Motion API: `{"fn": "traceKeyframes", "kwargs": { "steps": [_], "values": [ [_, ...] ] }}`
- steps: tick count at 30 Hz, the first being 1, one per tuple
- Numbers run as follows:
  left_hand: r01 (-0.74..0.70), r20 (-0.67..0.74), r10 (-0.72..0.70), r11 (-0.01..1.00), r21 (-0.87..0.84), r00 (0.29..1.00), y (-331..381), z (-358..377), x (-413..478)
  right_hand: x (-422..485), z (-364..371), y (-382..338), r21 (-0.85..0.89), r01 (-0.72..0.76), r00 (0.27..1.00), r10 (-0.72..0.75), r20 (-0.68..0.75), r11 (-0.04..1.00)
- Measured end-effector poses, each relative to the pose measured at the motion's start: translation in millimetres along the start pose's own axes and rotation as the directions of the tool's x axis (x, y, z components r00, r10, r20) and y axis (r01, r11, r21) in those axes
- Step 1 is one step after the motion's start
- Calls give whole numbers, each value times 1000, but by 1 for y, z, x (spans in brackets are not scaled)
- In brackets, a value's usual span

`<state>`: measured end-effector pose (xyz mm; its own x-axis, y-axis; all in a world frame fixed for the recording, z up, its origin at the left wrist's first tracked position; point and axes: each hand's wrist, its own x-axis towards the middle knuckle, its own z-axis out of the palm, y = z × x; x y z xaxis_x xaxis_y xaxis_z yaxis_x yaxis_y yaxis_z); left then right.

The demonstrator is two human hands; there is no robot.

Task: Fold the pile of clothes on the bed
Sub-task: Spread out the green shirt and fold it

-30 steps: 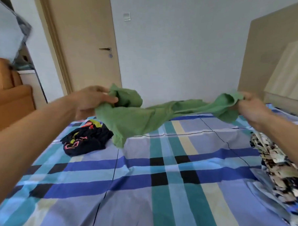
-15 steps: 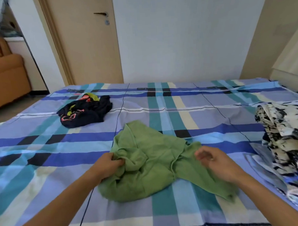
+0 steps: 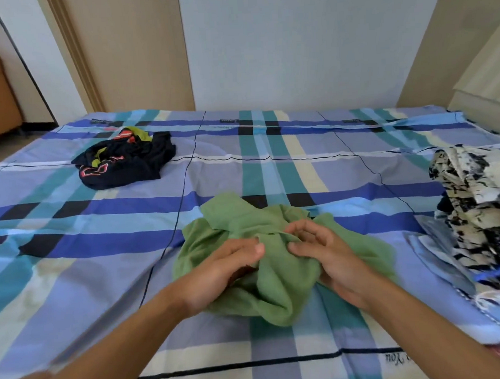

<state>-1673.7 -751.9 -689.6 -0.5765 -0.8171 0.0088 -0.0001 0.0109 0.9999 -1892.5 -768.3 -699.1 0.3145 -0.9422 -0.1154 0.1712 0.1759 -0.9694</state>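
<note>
While green shirt lies crumpled on the bed, middle of near side | left grip curled, bunching its cloth | right grip bent-fingered, pinching a fold | black garment far left | patterned pile at right edge

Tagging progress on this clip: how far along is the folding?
Done: nothing looks folded yet. In hand: the green garment lies bunched on the bed, held by the left grip and right grip. Left: flatten and fold it, then the crumpled dark garment at far left and the black-and-white patterned clothes heaped at right.
</note>
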Motion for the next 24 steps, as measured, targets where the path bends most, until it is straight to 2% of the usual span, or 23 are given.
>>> {"fn": "traceKeyframes", "kwargs": {
  "steps": [3, 5, 8, 10, 12, 14, 15, 16, 18, 21, 23, 24],
  "values": [
    [104, -56, -102, 994, 32, 993, -7, 9, 1, -6, -16, -6, -191, 55, 998, -54, 8, 980],
    [239, -59, -239, 971, 0, 969, -10, 14, 2, -16, -25, -16, -273, 61, 997, -49, 51, 960],
    [498, -89, -498, 867, -18, 863, -22, 14, 4, -35, -36, -35, -299, 5, 966, 73, 250, 954],
    [583, -100, -588, 809, -80, 802, -32, 14, 8, -48, -38, -41, -313, -19, 892, 157, 424, 950],
    [559, -133, -604, 786, -265, 786, -36, 19, 13, -58, -32, -40, -351, -43, 775, 253, 580, 935],
    [418, -242, -565, 782, -462, 789, -37, 25, 23, -60, -21, -29, -413, -68, 635, 359, 684, 908],
    [343, -319, -531, 802, -490, 785, -38, 27, 30, -60, -16, -23, -447, -76, 590, 402, 701, 891],
    [296, -411, -505, 830, -473, 759, -39, 27, 37, -58, -12, -17, -471, -83, 575, 428, 697, 878],
    [256, -551, -451, 882, -396, 702, -27, 23, 52, -55, -12, -11, -470, -108, 619, 430, 657, 876],
    [175, -628, -287, 956, -236, 723, 20, 6, 75, -49, -22, -7, -377, -67, 802, 275, 530, 924],
    [137, -626, -142, 989, -58, 767, 69, -10, 87, -39, -27, -4, -342, 16, 958, 83, 274, 940],
    [113, -588, -74, 993, 30, 805, 96, -15, 90, -32, -27, -6, -322, 83, 994, -53, 100, 943]
  ]
}}
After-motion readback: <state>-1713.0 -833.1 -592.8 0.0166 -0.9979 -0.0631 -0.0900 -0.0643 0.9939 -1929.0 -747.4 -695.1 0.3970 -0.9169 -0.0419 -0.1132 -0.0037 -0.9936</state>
